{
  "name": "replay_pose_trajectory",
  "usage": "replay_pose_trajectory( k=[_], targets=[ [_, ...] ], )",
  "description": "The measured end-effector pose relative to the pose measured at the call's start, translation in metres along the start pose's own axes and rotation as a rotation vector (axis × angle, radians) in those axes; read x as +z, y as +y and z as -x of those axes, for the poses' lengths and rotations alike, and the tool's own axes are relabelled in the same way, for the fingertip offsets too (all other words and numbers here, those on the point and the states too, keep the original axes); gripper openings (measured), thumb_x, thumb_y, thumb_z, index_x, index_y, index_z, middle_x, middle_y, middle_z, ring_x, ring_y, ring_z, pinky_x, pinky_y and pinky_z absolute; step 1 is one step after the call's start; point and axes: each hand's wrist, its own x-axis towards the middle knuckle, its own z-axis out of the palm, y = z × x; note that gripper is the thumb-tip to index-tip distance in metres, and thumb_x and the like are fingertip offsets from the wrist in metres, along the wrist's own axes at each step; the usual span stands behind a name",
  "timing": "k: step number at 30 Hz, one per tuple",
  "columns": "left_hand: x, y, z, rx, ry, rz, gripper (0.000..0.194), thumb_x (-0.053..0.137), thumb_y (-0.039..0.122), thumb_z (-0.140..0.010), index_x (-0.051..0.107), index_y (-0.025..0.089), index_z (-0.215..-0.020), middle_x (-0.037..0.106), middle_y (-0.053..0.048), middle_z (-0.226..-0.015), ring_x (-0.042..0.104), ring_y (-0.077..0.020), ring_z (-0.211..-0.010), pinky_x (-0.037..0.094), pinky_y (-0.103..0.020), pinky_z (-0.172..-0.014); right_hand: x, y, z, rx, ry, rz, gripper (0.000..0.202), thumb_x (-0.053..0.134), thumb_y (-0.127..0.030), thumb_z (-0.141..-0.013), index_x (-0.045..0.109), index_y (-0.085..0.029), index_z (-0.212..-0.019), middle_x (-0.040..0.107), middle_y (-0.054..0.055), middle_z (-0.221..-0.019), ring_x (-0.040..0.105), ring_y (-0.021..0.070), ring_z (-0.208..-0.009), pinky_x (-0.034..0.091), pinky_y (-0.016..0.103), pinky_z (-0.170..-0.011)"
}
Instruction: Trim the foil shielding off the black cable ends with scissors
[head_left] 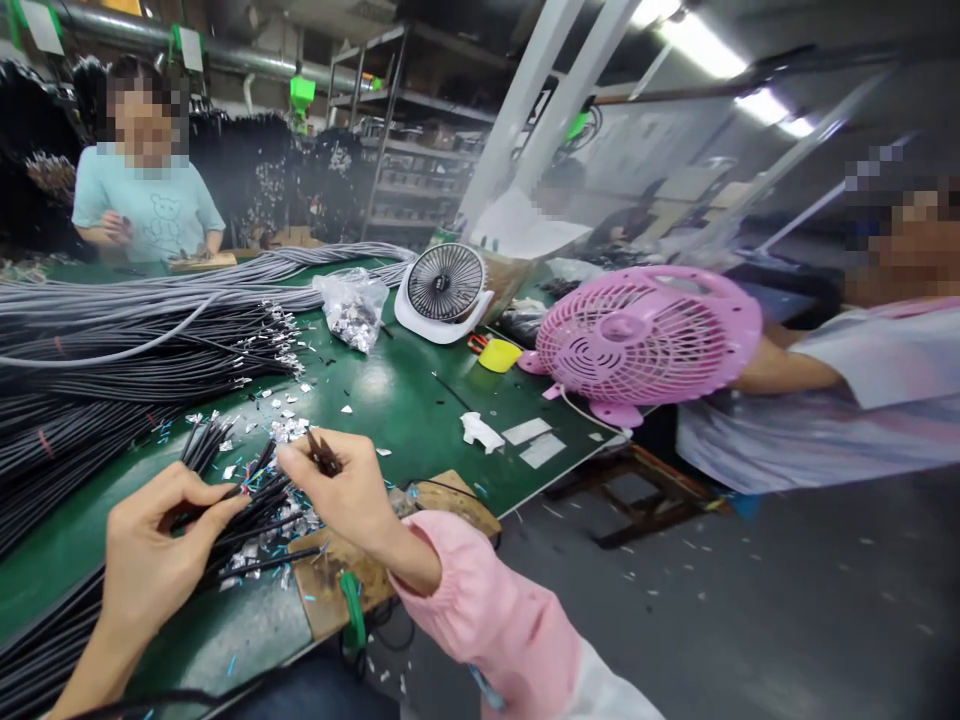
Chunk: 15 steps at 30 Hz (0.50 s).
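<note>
My left hand [169, 530] is closed in a pinch on the end of a black cable, where thin coloured wires [247, 487] stick out. Just to its right, my right hand [349, 490] is closed around a dark brown tool [324, 455] with pointed ends; its exact kind is unclear. Below and between both hands lie more black cables [277, 510], with foil scraps and bits of blue wire scattered among them. A worn wooden board [330, 590] lies beneath my right wrist at the table edge, with a green tie around it.
Bundles of black cables [150, 370] and grey cables [150, 297] cover the left of the green table [405, 440]. A plastic bag [354, 310], a white fan [442, 290], yellow tape [499, 355] and a pink fan [637, 340] stand farther off. Co-workers sit opposite and at right.
</note>
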Motion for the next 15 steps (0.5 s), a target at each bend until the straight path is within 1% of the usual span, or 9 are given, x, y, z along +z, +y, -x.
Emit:
replay_pose_trajectory(
  k=[2,4,8,13,15],
  targets=[
    [-0.0008,0.0009,0.0019,-0.018,-0.003,0.002,0.014,0.075,0.028,-0.072,0.068,0.024,-0.06,0.057,0.006,-0.054,0.05,-0.0106,-0.05,0.039,-0.023,-0.048,0.0034,-0.0028,0.003,-0.102,-0.006,0.064,0.024,0.057,-0.022,-0.072,0.047,-0.019,-0.05,0.04,-0.005,-0.051,0.035,0.0082,-0.052,0.028,0.023,-0.048],
    [-0.002,0.0016,0.0035,-0.029,-0.015,0.007,0.014,0.075,0.029,-0.072,0.068,0.024,-0.06,0.057,0.005,-0.055,0.05,-0.011,-0.05,0.039,-0.023,-0.048,0.0037,-0.0056,0.0037,-0.139,-0.053,0.069,0.019,0.057,-0.019,-0.07,0.052,-0.018,-0.052,0.044,-0.004,-0.052,0.037,0.0082,-0.051,0.031,0.022,-0.048],
    [-0.0026,0.0021,0.0046,-0.049,-0.015,0.0,0.015,0.075,0.03,-0.072,0.068,0.023,-0.06,0.059,0.004,-0.056,0.052,-0.012,-0.051,0.041,-0.024,-0.048,0.0024,-0.0058,0.0033,-0.101,-0.093,0.044,0.018,0.061,-0.017,-0.069,0.056,-0.018,-0.052,0.042,-0.005,-0.049,0.033,0.0072,-0.047,0.033,0.021,-0.045],
    [-0.0015,0.0026,0.0035,-0.083,-0.022,0.023,0.017,0.075,0.032,-0.069,0.068,0.023,-0.057,0.059,0.003,-0.054,0.051,-0.0115,-0.048,0.04,-0.023,-0.045,0.0022,-0.0025,0.0039,-0.124,-0.116,0.029,0.015,0.062,-0.016,-0.069,0.06,-0.017,-0.054,0.048,-0.004,-0.053,0.036,0.0073,-0.047,0.034,0.021,-0.044],
    [-0.0015,0.0034,0.0031,-0.097,-0.023,0.036,0.017,0.075,0.032,-0.069,0.068,0.022,-0.057,0.059,0.003,-0.053,0.051,-0.0113,-0.048,0.04,-0.022,-0.044,0.002,-0.0021,0.0041,-0.111,-0.124,0.019,0.014,0.061,-0.015,-0.068,0.06,-0.017,-0.055,0.048,-0.004,-0.053,0.037,0.0072,-0.047,0.034,0.021,-0.045]
  ],
)
